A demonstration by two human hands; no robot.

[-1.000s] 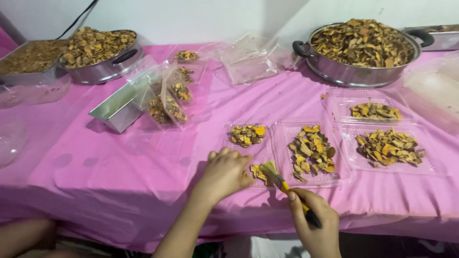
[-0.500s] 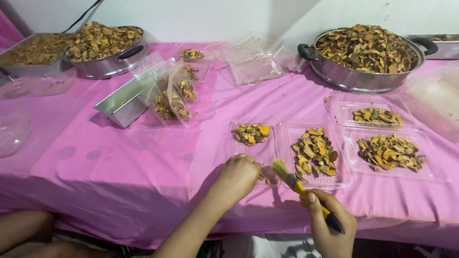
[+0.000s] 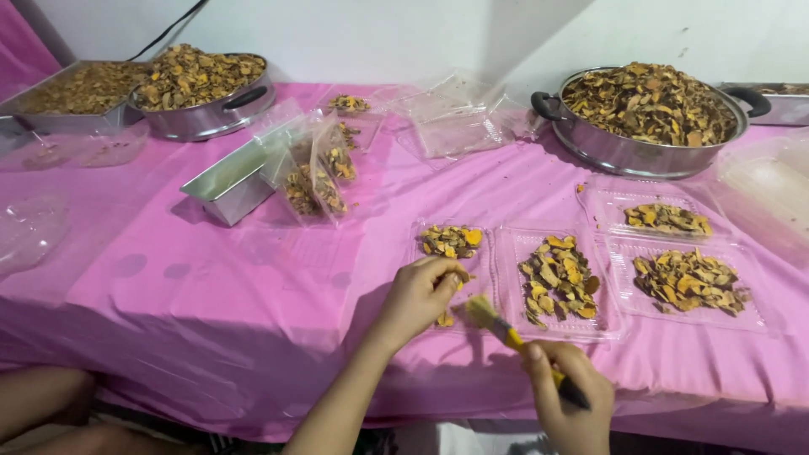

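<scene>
Dried yellow-orange root slices [image 3: 444,318]: in a clear plastic clamshell tray [image 3: 474,291] at the near table edge; likely light, brittle, crumbly, best pinched by their edges. Left hand [image 3: 419,294] curled over them, fingertips pinching. Right hand [image 3: 563,394] closed on a yellow-handled bristle brush [image 3: 506,332]. Surface: pink plastic sheet [image 3: 211,286] over the table, slippery, wrinkled; white wall behind.

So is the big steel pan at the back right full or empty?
Full. The steel pan is heaped above its rim with dried yellow-brown slices.
</scene>
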